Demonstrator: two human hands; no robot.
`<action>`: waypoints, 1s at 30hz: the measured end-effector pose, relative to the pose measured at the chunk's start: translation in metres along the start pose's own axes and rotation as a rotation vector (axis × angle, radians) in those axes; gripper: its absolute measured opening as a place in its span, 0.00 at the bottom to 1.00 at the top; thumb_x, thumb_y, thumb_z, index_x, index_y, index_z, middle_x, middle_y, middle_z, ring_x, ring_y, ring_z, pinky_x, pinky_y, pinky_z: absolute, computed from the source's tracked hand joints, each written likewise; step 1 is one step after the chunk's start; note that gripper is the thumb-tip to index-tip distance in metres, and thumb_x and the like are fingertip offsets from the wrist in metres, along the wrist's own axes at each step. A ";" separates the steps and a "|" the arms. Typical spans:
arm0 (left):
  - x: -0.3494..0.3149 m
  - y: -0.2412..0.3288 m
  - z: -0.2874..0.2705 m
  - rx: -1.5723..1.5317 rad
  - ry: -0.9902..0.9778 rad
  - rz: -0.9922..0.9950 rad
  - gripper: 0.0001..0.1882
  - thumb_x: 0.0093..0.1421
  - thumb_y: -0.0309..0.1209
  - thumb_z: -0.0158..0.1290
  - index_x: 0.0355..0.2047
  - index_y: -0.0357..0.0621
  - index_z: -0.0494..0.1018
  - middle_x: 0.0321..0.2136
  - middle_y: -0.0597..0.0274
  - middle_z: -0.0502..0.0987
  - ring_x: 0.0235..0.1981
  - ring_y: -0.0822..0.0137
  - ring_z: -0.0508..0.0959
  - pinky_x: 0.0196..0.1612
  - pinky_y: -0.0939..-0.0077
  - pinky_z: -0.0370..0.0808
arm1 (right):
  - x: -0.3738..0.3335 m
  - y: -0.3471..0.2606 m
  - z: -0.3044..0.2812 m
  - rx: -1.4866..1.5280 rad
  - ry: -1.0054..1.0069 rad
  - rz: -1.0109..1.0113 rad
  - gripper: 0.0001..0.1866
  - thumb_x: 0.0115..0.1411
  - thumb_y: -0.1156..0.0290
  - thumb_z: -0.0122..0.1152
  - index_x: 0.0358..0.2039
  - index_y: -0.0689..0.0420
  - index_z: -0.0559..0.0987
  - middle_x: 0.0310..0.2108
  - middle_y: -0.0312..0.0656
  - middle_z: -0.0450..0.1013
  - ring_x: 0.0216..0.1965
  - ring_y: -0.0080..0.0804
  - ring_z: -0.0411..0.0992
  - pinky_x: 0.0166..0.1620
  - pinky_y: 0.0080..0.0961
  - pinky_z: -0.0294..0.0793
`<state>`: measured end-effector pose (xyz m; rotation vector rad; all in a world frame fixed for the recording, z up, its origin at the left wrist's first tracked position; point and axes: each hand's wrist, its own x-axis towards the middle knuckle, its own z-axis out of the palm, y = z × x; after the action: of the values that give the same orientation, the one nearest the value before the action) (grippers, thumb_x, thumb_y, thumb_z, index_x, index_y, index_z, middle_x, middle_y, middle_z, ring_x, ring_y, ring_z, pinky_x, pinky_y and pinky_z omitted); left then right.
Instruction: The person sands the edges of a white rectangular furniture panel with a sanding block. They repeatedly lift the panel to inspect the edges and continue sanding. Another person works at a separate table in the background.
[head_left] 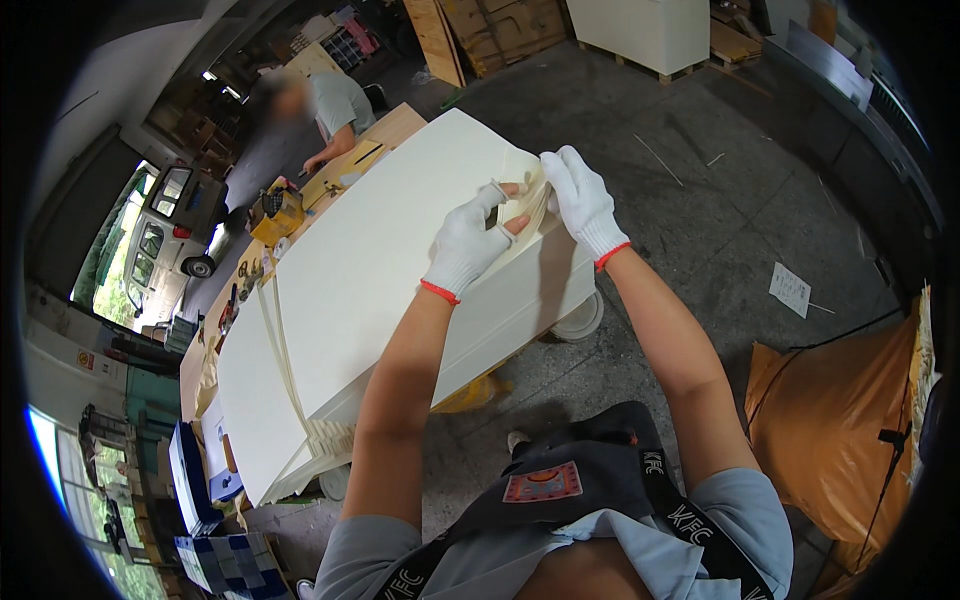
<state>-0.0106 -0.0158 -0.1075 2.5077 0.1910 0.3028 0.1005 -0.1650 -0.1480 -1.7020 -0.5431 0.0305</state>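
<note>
A stack of large white boards or sheets (370, 230) lies across the work surface in front of me. At its far right corner is a bundle of thin cream strips (536, 205), some of them bent. My right hand (578, 195), in a white knitted glove with a red cuff, closes its fingers on the outer side of the bundle. My left hand (475, 230) wears a similar glove with bare thumb and fingertip. Its thumb and forefinger are spread apart beside the strips. More cream strips (278, 345) run over the stack's left part.
Behind the stack, a wooden bench (395, 125) carries a yellow box (277, 212) and small tools; a person (340, 105) leans there. An orange-covered pile (835, 400) stands at right. A paper sheet (790, 288) lies on the floor. A round tub (580, 318) sits below the stack.
</note>
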 end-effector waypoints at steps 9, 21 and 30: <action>0.003 -0.010 0.010 0.055 0.092 0.110 0.19 0.64 0.40 0.55 0.55 0.57 0.74 0.39 0.49 0.82 0.40 0.51 0.82 0.45 0.67 0.76 | 0.003 0.001 0.000 -0.016 -0.004 0.017 0.28 0.68 0.41 0.41 0.34 0.56 0.69 0.20 0.46 0.73 0.29 0.44 0.76 0.37 0.37 0.70; -0.003 0.011 -0.003 0.027 -0.046 -0.003 0.23 0.62 0.39 0.58 0.58 0.57 0.72 0.45 0.48 0.80 0.45 0.56 0.81 0.49 0.71 0.75 | -0.002 -0.003 0.000 0.066 0.009 0.010 0.26 0.68 0.43 0.45 0.32 0.57 0.70 0.19 0.43 0.73 0.26 0.38 0.76 0.35 0.33 0.71; 0.000 0.007 0.001 0.067 -0.034 0.014 0.17 0.65 0.37 0.54 0.54 0.57 0.75 0.42 0.50 0.81 0.43 0.52 0.82 0.47 0.68 0.76 | -0.001 0.003 0.002 0.082 0.030 0.038 0.25 0.68 0.44 0.46 0.33 0.56 0.71 0.19 0.42 0.73 0.24 0.35 0.74 0.33 0.32 0.70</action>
<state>-0.0101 -0.0217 -0.1039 2.5794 0.1723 0.2637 0.0998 -0.1643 -0.1515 -1.6297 -0.4810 0.0535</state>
